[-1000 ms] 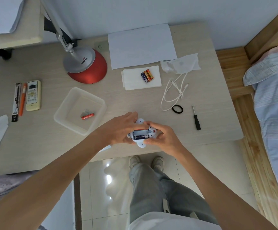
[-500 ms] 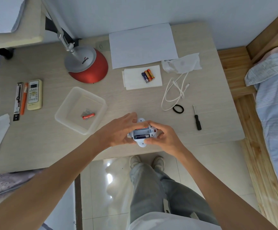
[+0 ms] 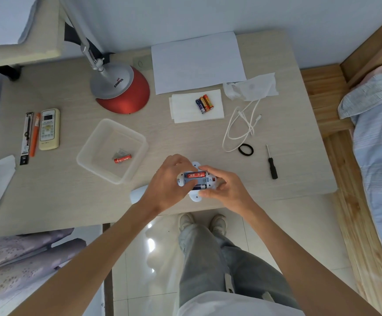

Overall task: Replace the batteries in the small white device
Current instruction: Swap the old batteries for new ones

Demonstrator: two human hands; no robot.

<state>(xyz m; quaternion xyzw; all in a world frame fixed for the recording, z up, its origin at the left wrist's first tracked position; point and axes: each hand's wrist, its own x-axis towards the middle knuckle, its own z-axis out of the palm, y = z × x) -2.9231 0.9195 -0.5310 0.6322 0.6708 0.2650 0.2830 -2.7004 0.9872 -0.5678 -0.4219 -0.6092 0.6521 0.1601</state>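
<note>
Both hands grip the small white device [image 3: 195, 181] at the desk's [image 3: 185, 137] near edge: left hand [image 3: 170, 179] clasps its left end, right hand [image 3: 225, 187] pinches its right. Inside sits a red battery [image 3: 195, 175]. Right of the device lies a screwdriver [image 3: 272, 164].

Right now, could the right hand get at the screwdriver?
Probably yes: the screwdriver lies alone on bare desk beside the right hand, though that hand is busy holding the device.
</note>
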